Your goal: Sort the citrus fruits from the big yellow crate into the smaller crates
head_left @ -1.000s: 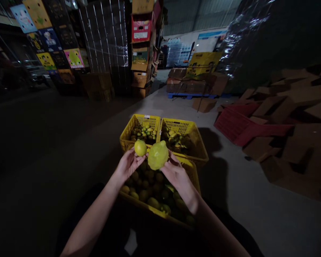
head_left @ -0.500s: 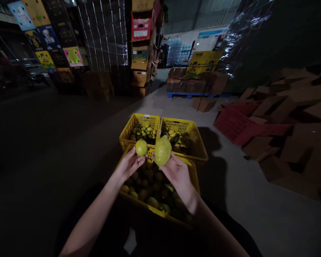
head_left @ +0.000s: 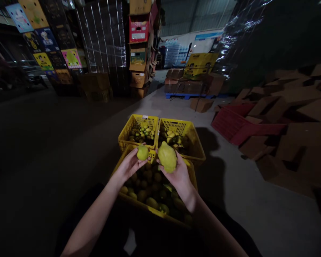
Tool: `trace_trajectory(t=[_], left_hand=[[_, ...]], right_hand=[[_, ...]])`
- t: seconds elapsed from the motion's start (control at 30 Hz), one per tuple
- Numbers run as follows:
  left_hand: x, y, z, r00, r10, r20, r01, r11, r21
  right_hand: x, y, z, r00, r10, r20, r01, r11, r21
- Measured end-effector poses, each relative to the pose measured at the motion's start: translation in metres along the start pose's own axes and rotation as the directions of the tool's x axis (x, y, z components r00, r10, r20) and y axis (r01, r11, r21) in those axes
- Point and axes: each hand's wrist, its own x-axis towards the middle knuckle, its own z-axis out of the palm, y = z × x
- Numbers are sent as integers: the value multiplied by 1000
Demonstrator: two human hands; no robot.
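My left hand (head_left: 128, 165) holds a small round yellow-green lemon (head_left: 142, 152) at its fingertips. My right hand (head_left: 177, 174) grips a larger pointed lemon (head_left: 167, 156) beside it. Both fruits hover over the near yellow crate (head_left: 139, 203), which is full of several dark yellow and green lemons. Beyond it stand two more yellow crates side by side, the left one (head_left: 128, 130) and the right one (head_left: 195, 139), each partly filled with lemons.
A red crate (head_left: 231, 123) lies tipped on the concrete floor to the right, next to a heap of flattened cardboard boxes (head_left: 291, 117). Stacked cartons (head_left: 139, 46) and wrapped pallets stand at the back. The left side is dark floor.
The large lemon in my right hand has turned and dropped slightly, its point now up. My left hand with the small lemon has sunk a little. The view shifted slightly left.
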Motion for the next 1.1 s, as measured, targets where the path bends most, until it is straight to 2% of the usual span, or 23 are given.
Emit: trace_trajectory(t=[0.1,0.17,0.37,0.47,0.63,0.73,0.83,1.0,1.1], left_hand=[[-2,-3,0,993,44,110,-53,995,81],[-4,-5,-1,988,25,152,-43,992,119],[-7,-8,0,982,-65,178,36,986,160],[-6,-9,2,979,-66,194,32,984,174],[-5,-11,3,970,-11,244,-43,975,216],[-4,-13,3,965,-22,262,-41,972,232],[0,-14,3,973,-62,224,13,977,211],[10,-16,5,992,-121,-26,124,981,147],[13,-15,7,985,-144,-96,155,980,126]], right_hand=[[-5,0,5,999,29,16,-28,999,-36],[-9,-1,8,996,69,61,-66,996,-57],[-17,-5,2,978,71,194,-49,992,-117],[-20,-6,-3,981,60,185,-37,992,-125],[-23,-8,-6,984,24,178,-3,993,-121],[-22,-9,-6,986,39,165,-23,995,-101],[-22,-10,-5,990,76,117,-63,992,-108],[-24,-12,-5,999,-16,30,20,989,-149],[-23,-13,-6,1000,-16,19,18,995,-95]])
